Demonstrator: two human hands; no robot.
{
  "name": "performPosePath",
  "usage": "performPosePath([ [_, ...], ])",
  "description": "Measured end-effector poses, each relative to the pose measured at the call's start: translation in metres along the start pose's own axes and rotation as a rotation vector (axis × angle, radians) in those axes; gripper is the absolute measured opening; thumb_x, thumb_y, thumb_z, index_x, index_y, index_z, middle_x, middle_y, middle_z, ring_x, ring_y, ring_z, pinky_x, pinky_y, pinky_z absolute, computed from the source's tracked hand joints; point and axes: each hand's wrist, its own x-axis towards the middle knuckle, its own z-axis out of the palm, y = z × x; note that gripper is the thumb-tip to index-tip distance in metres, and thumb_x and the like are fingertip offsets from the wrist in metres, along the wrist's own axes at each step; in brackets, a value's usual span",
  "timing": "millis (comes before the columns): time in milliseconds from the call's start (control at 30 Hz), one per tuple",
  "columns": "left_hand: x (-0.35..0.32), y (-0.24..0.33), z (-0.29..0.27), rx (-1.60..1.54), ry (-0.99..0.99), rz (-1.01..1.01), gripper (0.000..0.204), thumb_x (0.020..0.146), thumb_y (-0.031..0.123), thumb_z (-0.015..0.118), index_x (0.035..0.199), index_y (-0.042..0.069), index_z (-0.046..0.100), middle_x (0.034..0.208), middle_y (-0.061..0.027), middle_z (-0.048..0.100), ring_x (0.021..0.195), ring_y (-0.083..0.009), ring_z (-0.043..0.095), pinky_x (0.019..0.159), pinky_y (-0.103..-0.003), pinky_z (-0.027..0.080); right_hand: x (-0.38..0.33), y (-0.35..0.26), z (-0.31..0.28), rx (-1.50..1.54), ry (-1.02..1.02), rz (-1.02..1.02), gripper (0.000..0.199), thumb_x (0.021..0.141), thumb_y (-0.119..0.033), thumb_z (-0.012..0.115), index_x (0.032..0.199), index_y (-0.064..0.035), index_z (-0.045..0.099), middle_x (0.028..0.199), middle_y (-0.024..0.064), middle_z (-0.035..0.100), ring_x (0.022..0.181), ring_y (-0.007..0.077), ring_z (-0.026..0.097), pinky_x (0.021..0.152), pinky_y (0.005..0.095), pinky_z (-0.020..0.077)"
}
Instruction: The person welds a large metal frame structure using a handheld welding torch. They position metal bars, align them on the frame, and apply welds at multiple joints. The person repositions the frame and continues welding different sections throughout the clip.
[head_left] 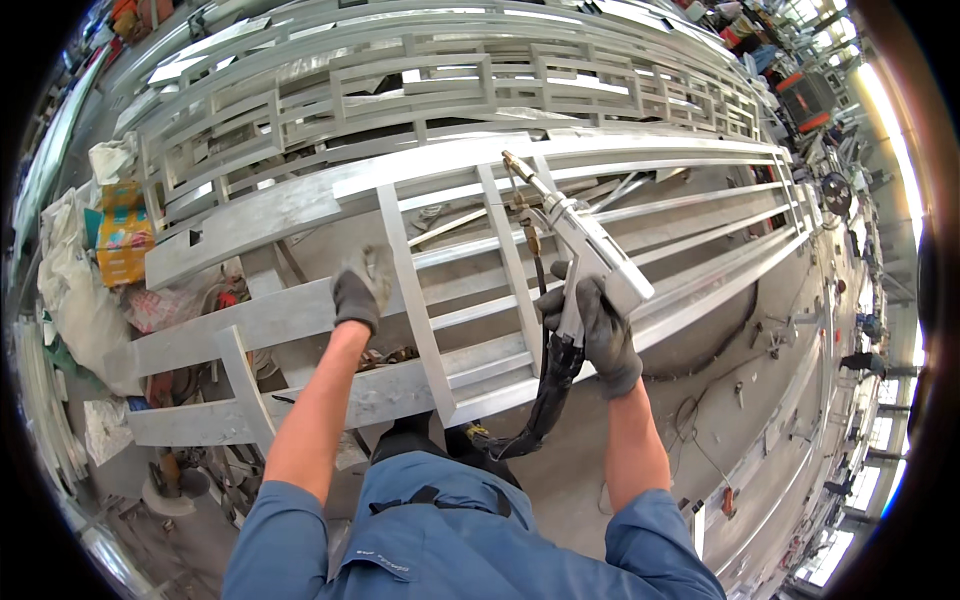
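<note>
1. Grey-painted steel made up the landmark I steered by: the big ladder-like frame [480,290] lying flat across the shop floor, its long rails running from lower left to upper right.

2. I saw the right hand [600,330], in a dark glove, closed tight around the grip of the welding gun [580,250]. The gun sat over the middle of the frame, its long axis slanting up and left, with the thin nozzle tip [512,160] just at the frame's far rail.

3. The left hand [355,298], also gloved, rested on the frame's near rail to the left of the gun, fingers curled down on the metal, holding nothing loose as far as I could tell.

4. The right hand was plainly the nearer one to the tip. The tip lay ahead of it and slightly left, along the gun's own line.

5. A black hose bundle [545,400] hung from the gun's base down through the frame towards my legs; I judged it could snag on a crossbar [505,255].

6. Beyond the frame's far side lay a second grille of grey bars [450,80]. Off its left end sat white sacks [75,290] and a yellow carton [122,235], well apart from both hands.
</note>
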Motion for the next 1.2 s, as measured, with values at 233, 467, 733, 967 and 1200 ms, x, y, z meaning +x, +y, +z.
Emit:
performPosePath([
  [233, 0.005, -0.063, 0.104, 0.297, -0.178, -0.269, 0.061, 0.106, 0.051, 0.045, 0.142, 0.004, 0.060, 0.143, -0.0236, 0.060, 0.139, -0.0398, 0.051, 0.119, -0.050, 0.033, 0.085, 0.080, 0.044, 0.250, -0.071, 0.248, 0.033, 0.105, -0.038, 0.065, 0.106, -0.0048, 0.069, 0.071, 0.0048, 0.067, 0.059, 0.0120, 0.062, 0.052, 0.0281, 0.0502],
  [467, 0.018, -0.078, 0.164, 0.343, 0.029, -0.238, 0.056, 0.107, 0.048, 0.045, 0.139, 0.007, 0.063, 0.140, -0.0175, 0.065, 0.143, -0.0369, 0.048, 0.125, -0.053, 0.022, 0.140, 0.154, 0.069, 0.239, -0.165, 0.334, 0.037, 0.102, -0.040, 0.067, 0.109, -0.0033, 0.067, 0.072, 0.0060, 0.067, 0.059, 0.0130, 0.062, 0.053, 0.0294, 0.0496],
  [733, 0.015, -0.089, 0.163, 0.314, 0.022, -0.273, 0.052, 0.107, 0.049, 0.045, 0.131, 0.010, 0.070, 0.134, -0.0150, 0.069, 0.139, -0.0367, 0.051, 0.126, -0.054, 0.019, 0.174, 0.171, 0.074, 0.218, -0.235, 0.326, 0.038, 0.102, -0.040, 0.068, 0.112, -0.0037, 0.067, 0.073, 0.0051, 0.066, 0.062, 0.0114, 0.061, 0.053, 0.0291, 0.0493],
  [967, 0.015, -0.086, 0.158, 0.317, 0.011, -0.266, 0.052, 0.107, 0.048, 0.044, 0.132, 0.011, 0.070, 0.133, -0.0142, 0.069, 0.137, -0.0368, 0.052, 0.126, -0.054, 0.019, 0.188, 0.170, 0.067, 0.288, -0.259, 0.405, 0.038, 0.103, -0.040, 0.067, 0.116, -0.0044, 0.065, 0.072, 0.0037, 0.065, 0.061, 0.0109, 0.061, 0.053, 0.0283, 0.0485],
  [1200, 0.014, -0.080, 0.156, 0.289, 0.009, -0.248, 0.054, 0.107, 0.049, 0.043, 0.130, 0.007, 0.070, 0.132, -0.0158, 0.069, 0.137, -0.0366, 0.051, 0.126, -0.054, 0.018, 0.188, 0.174, 0.068, 0.312, -0.270, 0.438, 0.038, 0.102, -0.040, 0.068, 0.117, -0.0050, 0.064, 0.075, 0.0027, 0.064, 0.062, 0.0093, 0.060, 0.053, 0.0268, 0.0475],
])
